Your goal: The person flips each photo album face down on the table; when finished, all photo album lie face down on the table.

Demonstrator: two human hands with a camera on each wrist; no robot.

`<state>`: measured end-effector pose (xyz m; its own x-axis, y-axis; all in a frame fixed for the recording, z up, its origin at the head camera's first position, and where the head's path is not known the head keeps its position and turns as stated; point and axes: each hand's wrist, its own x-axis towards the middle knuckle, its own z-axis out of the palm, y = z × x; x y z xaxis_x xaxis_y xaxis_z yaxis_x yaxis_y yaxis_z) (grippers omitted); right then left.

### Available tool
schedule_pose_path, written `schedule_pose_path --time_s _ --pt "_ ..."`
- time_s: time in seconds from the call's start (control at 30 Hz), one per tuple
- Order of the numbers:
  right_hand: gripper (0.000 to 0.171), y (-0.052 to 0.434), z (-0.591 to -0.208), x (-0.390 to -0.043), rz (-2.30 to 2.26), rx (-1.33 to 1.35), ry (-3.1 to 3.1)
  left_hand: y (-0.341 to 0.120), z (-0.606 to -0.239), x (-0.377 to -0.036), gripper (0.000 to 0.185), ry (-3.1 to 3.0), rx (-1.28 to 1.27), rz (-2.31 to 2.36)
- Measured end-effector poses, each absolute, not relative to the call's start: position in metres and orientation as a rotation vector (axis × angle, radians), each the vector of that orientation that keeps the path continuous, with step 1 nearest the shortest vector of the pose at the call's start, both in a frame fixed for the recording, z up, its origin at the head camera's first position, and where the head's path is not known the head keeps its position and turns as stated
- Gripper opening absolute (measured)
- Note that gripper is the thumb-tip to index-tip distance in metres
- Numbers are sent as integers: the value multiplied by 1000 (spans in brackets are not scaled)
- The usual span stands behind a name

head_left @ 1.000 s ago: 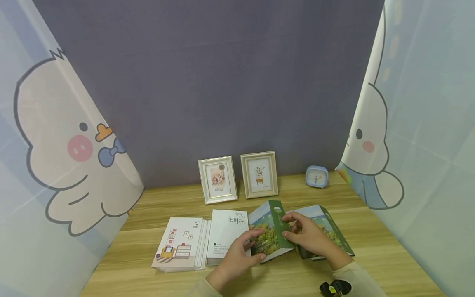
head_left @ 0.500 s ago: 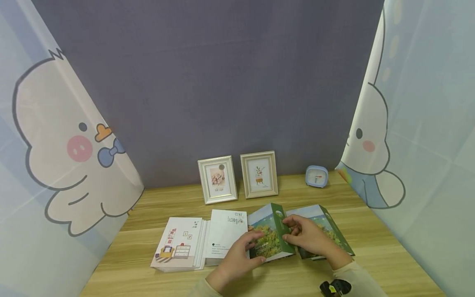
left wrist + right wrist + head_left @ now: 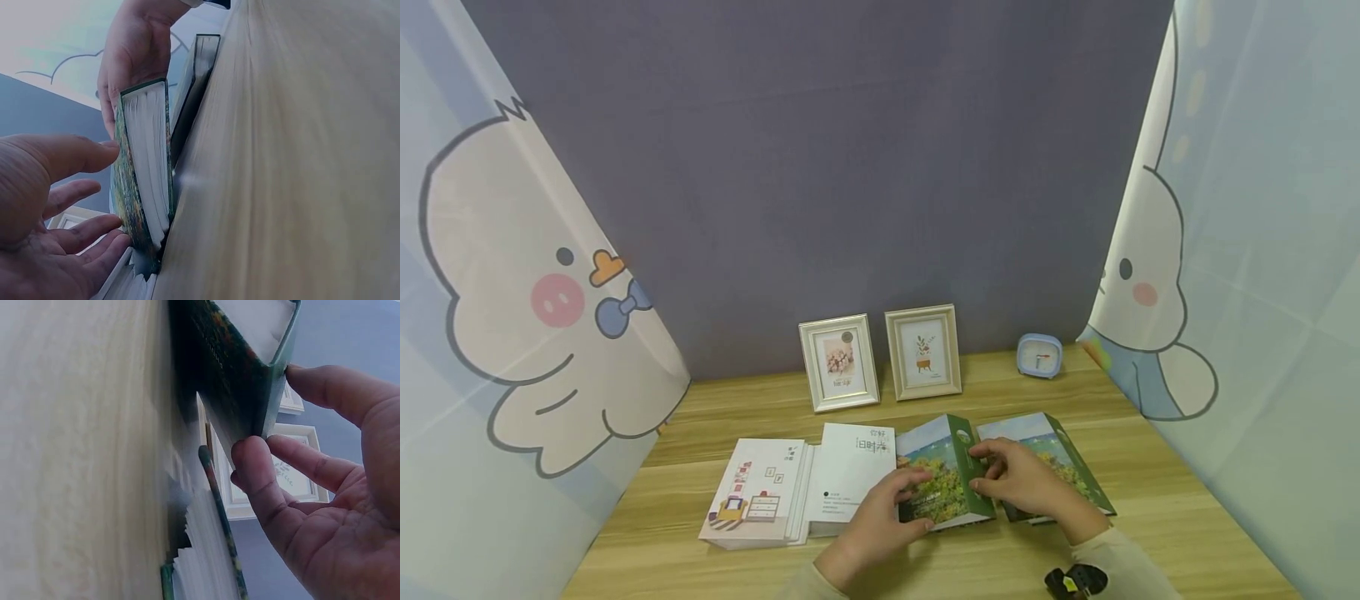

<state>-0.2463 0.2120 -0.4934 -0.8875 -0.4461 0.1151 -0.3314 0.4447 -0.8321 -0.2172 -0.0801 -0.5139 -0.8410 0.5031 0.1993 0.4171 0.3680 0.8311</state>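
A thick book [image 3: 934,475] with a green spine and a seaside-and-flowers cover lies tilted, its spine side raised off the table. My right hand [image 3: 1022,475] pinches the spine, thumb [image 3: 328,387] at one edge and fingertips at the other. On the cover's left part my left hand [image 3: 880,521] rests with relaxed fingers; in the left wrist view its thumb [image 3: 75,156] and fingertips meet the cover. A matching green book [image 3: 1037,442] lies to the right, partly hidden behind my right hand. To the left lies a white book [image 3: 853,467], overlapped by my left hand.
Another white book [image 3: 756,492] with a furniture drawing lies farthest left. Two picture frames [image 3: 841,364] stand at the back, with a blue clock [image 3: 1040,357] to their right. Cartoon-printed cloth [image 3: 1240,250] hangs along the sides of the wooden table [image 3: 1150,533].
The tilted green book has been lowered a little at its top and shifted slightly left, with the two white books sliding slightly left too. Both hands stay nearly in place.
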Motion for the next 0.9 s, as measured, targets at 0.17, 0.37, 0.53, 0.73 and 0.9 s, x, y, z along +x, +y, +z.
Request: schedule_pose_path --time_s 0.17,0.37,0.53,0.73,0.9 --pt "57 212 -496 -247 -1399 -677 2546 -80 -511 -216 58 2555 801 1453" --pt "58 212 -500 -248 -1365 -655 2558 -79 -510 -217 57 2577 774 1399" --pt "59 213 -500 -247 -1342 -647 2561 -79 -511 -218 56 2576 781 1384" --pt "61 213 -498 -246 -1319 -643 2546 -79 -512 -217 55 2600 805 1350" --pt "60 214 -497 -246 -1325 -645 2529 -79 -513 -218 54 2619 846 1331"
